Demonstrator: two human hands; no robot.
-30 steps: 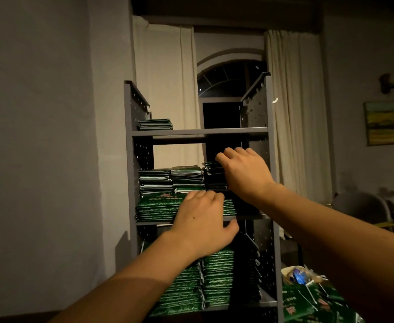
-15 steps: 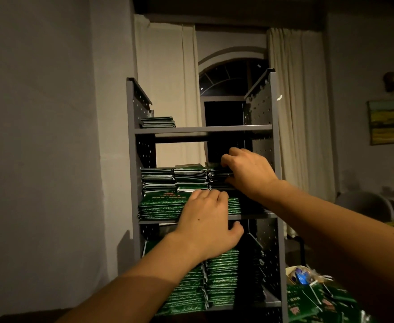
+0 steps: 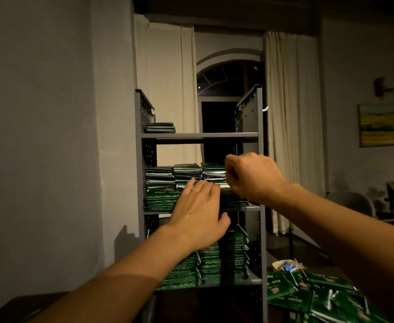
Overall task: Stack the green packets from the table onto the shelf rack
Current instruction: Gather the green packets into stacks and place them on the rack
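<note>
Packets (image 3: 189, 174), thin, glossy and likely slippery, sit stacked on the shelf rack's (image 3: 199, 135) middle tier, left hand (image 3: 197, 214) spread flat against them, right hand (image 3: 253, 177) curled at their right end, grip unclear, more on the counter (image 3: 214, 306) below.

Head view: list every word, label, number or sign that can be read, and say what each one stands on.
No text reads clearly.
Packets on the middle shelf: pale print on the green faces, too blurred to read.
Loose packets on the table: pale and reddish marks, too blurred to read.
Small blue wrapper beside them: too small to read.
Painting on the wall: no lettering visible.
</note>
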